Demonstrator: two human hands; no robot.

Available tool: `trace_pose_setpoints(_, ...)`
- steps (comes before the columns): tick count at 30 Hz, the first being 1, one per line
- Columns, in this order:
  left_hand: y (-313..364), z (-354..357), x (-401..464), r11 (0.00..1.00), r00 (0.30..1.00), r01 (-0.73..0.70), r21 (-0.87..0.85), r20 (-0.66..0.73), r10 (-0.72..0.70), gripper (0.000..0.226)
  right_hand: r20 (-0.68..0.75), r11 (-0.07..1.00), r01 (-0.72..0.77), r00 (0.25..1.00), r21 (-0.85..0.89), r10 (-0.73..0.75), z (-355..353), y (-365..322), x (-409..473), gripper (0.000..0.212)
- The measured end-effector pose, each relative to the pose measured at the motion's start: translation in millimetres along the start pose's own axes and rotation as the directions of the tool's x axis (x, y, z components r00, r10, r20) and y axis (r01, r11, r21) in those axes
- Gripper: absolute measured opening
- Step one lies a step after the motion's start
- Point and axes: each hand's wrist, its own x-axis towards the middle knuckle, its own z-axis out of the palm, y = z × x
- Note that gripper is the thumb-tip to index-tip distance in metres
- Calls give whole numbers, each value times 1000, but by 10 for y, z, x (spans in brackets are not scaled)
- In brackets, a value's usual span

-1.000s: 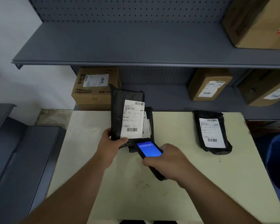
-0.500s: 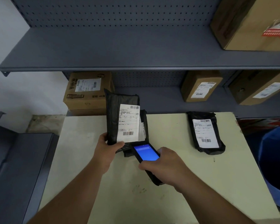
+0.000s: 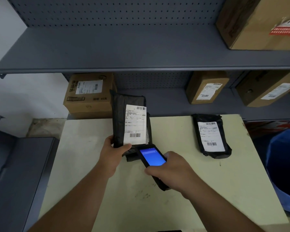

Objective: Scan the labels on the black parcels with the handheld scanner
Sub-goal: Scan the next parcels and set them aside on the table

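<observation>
The brown cardboard box (image 3: 89, 94) on the lower shelf carries printed characters ending in "45", beside a white label with barcodes too small to read. The upright black plastic parcel (image 3: 122, 118) bears a white shipping label (image 3: 135, 124) with two barcodes; its fine print is illegible. The flat black parcel (image 3: 211, 136) has a similar unreadable label. A red sticker (image 3: 283, 30) on the large top-shelf box is blurred.

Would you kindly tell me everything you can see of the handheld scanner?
The black, slab-shaped handheld scanner looks like hard plastic, and its lit blue screen faces up. The right hand grips its lower body, which pokes out below the palm. It is angled up and left, its top end just under the white label of the upright black plastic parcel held by the left hand.
</observation>
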Motion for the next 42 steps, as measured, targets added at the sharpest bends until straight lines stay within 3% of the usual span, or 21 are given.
trace_pose_setpoints(8,-6,456,-36,1000,997,21,14,78,-22,58,-36,999,1,999,42,1,-308,194,35,46)
trace_pose_setpoints(13,-58,745,-15,997,989,26,73,142,-36,78,-56,997,-19,998,68,23,-513,353,89,48)
trace_pose_setpoints(19,-108,1137,-1,994,977,54,95,200,-72,41,-70,992,-42,996,119,51,-731,526,166,47)
trace_pose_setpoints(25,-147,1475,16,990,965,92,110,236,-116,34,-76,987,-61,994,152,73,-935,685,243,45)
trace_pose_setpoints(32,-349,1846,76,963,957,154,219,209,-201,42,-86,977,-80,991,200,99,-1163,864,331,40)
trace_pose_setpoints(38,-474,2181,61,944,946,228,237,174,-272,30,-75,972,-101,990,212,119,-1331,1027,386,39)
trace_pose_setpoints(42,-528,2343,94,944,948,243,224,153,-280,59,-85,971,-103,989,216,124,-1421,1108,423,42)
